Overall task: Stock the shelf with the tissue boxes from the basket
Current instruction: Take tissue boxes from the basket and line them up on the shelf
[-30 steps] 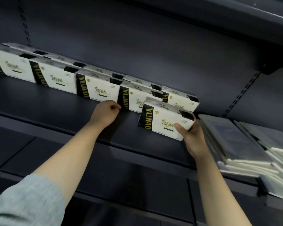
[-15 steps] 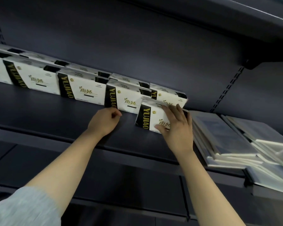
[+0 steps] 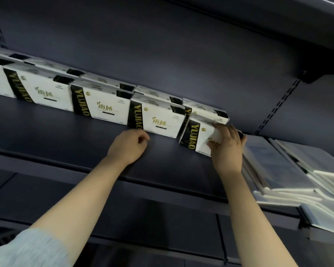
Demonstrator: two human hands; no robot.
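Tissue boxes marked "YUJIAO" in gold on a black band, with "雨娇" on the white face, stand in a row on the dark shelf (image 3: 46, 135), running from the upper left of the frame toward centre right. The right hand (image 3: 228, 149) has its fingers (image 3: 223, 129) spread flat against the tilted end tissue box (image 3: 196, 134), right of centre, its long axis lying along the row and its printed face toward the camera. The left hand (image 3: 128, 146), fingers loosely curled and empty, rests on the shelf just below the neighbouring box (image 3: 158, 117); flat grey packs (image 3: 278, 166) lie at right.
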